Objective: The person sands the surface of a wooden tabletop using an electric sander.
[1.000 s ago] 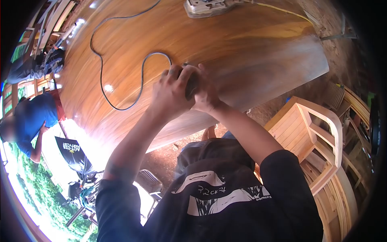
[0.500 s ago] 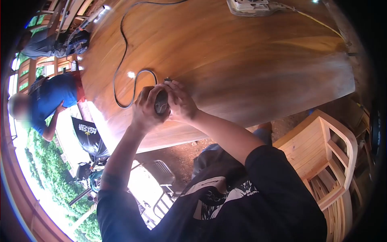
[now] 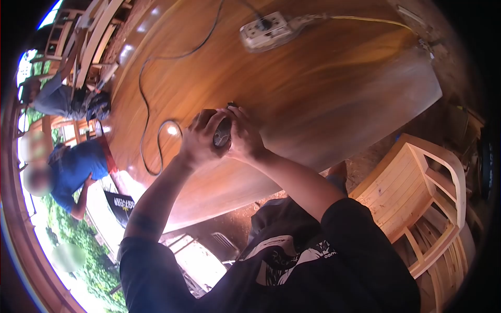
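Note:
Both my hands grip a dark, round-topped power tool (image 3: 222,132) on the brown wooden tabletop (image 3: 313,99). My left hand (image 3: 202,140) wraps its left side, and my right hand (image 3: 244,136) wraps its right side with the fingers curled over the far end. The tool's underside is hidden. A dark cord (image 3: 143,99) loops over the wood to the left of my hands. Farther up lies a white power strip (image 3: 265,33) with a black plug in it.
A person in a blue shirt (image 3: 75,169) stands at the left edge, with another person (image 3: 55,96) beyond. A wooden chair (image 3: 402,182) is at the right. A yellow cord (image 3: 365,19) runs from the power strip. A black bag (image 3: 120,206) hangs at lower left.
Compared with a second ago, my hands and the tool are lower and farther left in view. The camera view has shifted, bringing more of the power strip into sight. Both hands keep their hold.

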`<state>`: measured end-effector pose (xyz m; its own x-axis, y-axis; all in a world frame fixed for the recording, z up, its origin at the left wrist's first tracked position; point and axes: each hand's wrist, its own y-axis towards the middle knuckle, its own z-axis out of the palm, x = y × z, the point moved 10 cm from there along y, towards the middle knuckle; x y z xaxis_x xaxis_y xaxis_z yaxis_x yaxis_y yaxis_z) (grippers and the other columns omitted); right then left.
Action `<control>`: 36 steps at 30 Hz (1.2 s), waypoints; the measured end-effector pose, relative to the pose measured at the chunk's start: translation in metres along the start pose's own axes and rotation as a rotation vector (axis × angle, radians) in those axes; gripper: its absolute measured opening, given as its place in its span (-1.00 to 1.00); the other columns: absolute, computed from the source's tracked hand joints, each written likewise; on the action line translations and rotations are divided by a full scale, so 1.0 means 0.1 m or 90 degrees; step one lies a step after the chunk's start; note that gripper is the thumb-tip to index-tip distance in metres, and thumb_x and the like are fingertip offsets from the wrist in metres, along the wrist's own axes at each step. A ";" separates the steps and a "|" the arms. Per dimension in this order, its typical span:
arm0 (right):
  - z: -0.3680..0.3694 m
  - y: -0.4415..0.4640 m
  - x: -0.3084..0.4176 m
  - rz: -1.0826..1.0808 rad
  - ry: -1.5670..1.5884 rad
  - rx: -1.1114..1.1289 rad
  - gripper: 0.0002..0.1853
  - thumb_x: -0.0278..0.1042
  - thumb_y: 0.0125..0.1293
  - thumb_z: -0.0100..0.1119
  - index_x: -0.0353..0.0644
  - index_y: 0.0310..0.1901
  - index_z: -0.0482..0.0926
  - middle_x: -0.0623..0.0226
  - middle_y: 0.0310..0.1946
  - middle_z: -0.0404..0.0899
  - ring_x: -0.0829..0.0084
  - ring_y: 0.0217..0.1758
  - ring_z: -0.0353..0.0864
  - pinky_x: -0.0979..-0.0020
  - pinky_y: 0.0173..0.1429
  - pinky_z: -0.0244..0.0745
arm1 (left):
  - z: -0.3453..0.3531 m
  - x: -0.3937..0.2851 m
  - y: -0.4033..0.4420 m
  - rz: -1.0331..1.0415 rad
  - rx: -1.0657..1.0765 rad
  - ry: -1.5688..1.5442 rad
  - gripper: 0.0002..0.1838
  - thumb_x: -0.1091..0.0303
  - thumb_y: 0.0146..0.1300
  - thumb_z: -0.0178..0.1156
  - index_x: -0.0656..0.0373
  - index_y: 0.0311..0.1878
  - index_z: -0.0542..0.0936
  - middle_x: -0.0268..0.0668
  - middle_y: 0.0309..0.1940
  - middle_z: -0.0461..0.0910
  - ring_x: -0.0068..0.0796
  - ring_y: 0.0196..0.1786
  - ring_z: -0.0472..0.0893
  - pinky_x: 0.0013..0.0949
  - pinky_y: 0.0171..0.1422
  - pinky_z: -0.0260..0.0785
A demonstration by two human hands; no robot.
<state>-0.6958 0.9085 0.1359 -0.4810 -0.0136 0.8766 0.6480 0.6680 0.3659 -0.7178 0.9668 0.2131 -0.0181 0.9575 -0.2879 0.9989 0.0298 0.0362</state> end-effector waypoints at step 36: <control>-5.38 1.15 -2.75 0.101 -0.188 -0.192 -0.02 0.00 -0.27 0.70 -0.26 0.19 0.39 0.05 0.02 0.54 0.03 0.17 0.51 0.07 0.37 0.39 | 1.32 -3.15 5.27 0.227 0.064 -0.017 -0.27 0.23 -0.14 0.49 0.06 0.21 0.51 -0.08 0.05 0.55 0.02 0.00 0.67 -0.05 0.08 0.59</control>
<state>-0.1713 0.5893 0.1054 -0.4815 0.3135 0.8184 0.8492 0.3979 0.3472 -0.1795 0.6427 0.1968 0.3315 0.8948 -0.2992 0.9416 -0.3336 0.0457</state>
